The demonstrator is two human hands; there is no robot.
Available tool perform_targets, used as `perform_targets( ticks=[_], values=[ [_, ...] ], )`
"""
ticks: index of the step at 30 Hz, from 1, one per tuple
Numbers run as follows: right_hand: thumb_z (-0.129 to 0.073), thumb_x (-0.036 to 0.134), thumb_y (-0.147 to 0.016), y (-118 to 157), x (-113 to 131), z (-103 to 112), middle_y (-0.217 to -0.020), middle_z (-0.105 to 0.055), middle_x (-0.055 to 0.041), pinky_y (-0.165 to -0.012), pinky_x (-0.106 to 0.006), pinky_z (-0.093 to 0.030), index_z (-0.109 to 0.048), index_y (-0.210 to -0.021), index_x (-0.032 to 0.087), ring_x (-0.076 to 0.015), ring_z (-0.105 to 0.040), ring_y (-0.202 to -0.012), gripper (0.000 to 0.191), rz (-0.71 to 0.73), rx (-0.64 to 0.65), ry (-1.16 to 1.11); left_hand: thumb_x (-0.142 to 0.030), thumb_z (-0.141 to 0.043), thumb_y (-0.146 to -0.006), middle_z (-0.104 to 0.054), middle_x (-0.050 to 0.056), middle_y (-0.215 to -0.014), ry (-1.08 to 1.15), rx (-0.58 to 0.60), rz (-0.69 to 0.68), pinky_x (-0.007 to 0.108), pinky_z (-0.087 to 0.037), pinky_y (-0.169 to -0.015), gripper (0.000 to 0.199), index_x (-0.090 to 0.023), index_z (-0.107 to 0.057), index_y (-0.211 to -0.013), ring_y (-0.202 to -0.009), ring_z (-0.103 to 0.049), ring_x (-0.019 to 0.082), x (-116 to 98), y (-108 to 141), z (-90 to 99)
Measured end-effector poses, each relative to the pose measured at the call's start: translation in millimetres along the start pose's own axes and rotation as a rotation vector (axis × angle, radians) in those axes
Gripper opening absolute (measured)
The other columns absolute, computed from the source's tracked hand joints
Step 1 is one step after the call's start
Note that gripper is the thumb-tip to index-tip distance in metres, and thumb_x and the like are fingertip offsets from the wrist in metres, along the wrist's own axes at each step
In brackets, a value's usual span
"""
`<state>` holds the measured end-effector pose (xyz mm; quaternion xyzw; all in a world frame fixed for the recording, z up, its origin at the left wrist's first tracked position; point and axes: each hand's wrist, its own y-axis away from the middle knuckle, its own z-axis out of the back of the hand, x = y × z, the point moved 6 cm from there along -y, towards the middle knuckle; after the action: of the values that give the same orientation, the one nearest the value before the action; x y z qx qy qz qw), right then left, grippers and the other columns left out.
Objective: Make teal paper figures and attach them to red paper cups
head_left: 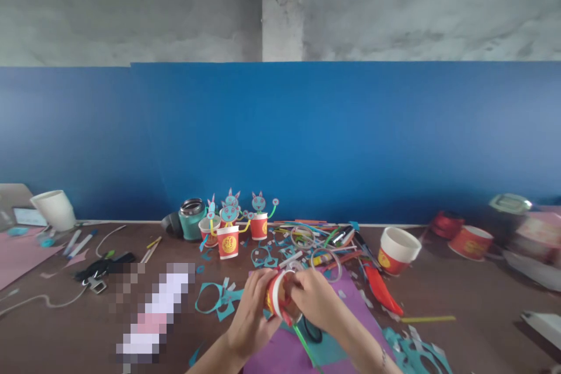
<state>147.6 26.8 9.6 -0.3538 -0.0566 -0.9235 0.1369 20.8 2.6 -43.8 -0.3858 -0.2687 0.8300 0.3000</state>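
Observation:
A red and white paper cup (276, 295) is tipped on its side between my hands, above a purple sheet (272, 356). My left hand (254, 310) wraps round the cup's outside. The fingers of my right hand (313, 298) are bent at the cup's open mouth, partly inside it; what they pinch, if anything, is hidden. From the cup's rim a green strip (307, 346) slants down over a teal sheet (335, 350).
Behind stand decorated cups with teal cat faces (228, 241) and a teal flask (191, 220). White-rimmed cups (398, 250) are at the right, near a red pointed object (380, 291). Teal scraps (421, 353), pens and strips litter the table. A cable (48, 301) lies left.

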Motion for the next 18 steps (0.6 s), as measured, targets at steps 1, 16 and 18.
perform_targets(
  ticks=[1,16,18],
  values=[
    [-0.043,0.016,-0.073,-0.2,-0.4,1.5,-0.056,-0.06,-0.0015,-0.051,-0.021,-0.031,-0.063,-0.058,0.015,-0.0127,-0.051,-0.055,0.025,-0.009,-0.029,-0.019,-0.017,-0.062,-0.075,-0.047,0.015,-0.121,0.004,-0.015,0.006,0.05,-0.04,-0.094,0.065,-0.022,-0.03,-0.131,-0.114,-0.047,0.03,0.5,0.0,0.4],
    [-0.043,0.016,-0.069,1.3,2.2,1.1,-0.048,-0.043,0.0022,-0.044,-0.021,-0.02,-0.044,-0.048,0.018,-0.0092,-0.035,-0.046,0.022,-0.022,-0.172,0.001,-0.014,-0.065,-0.071,-0.049,0.014,-0.121,-0.055,0.011,0.022,0.05,-0.038,-0.096,0.07,-0.022,-0.03,-0.132,-0.114,-0.046,0.03,-1.4,-0.3,-1.6],
    [-0.042,0.017,-0.071,1.2,1.7,-0.6,-0.048,-0.043,0.0024,-0.044,-0.021,-0.02,-0.045,-0.05,0.018,-0.0091,-0.034,-0.046,0.022,-0.019,-0.177,0.013,-0.014,-0.064,-0.071,-0.048,0.015,-0.121,-0.064,0.009,0.019,0.05,-0.038,-0.097,0.071,-0.021,-0.029,-0.132,-0.114,-0.046,0.03,-1.3,-0.4,-2.2]
  ],
)
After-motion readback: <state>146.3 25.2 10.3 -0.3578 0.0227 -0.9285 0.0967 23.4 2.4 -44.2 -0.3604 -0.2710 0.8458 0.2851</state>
